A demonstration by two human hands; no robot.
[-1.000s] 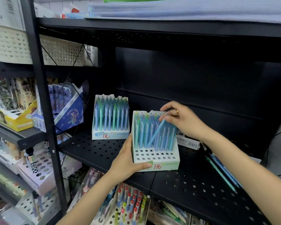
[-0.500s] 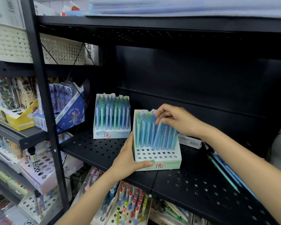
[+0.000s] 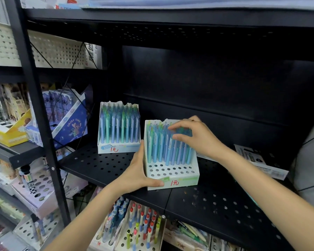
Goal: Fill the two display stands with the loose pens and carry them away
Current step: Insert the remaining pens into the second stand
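Left grip [image 3: 140,175] round near stand [image 3: 172,180]

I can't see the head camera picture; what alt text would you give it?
A person's left hand grips the near pen stand on a black perforated shelf while the right hand touches the tops of its blue pens. A fuller stand sits behind.

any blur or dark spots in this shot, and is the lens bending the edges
Head view: the right hand and the blue and green pen tops under it are smeared by motion; the black shelf's back panel is deep in shadow; the wide-angle lens bows the black upright post at the left.
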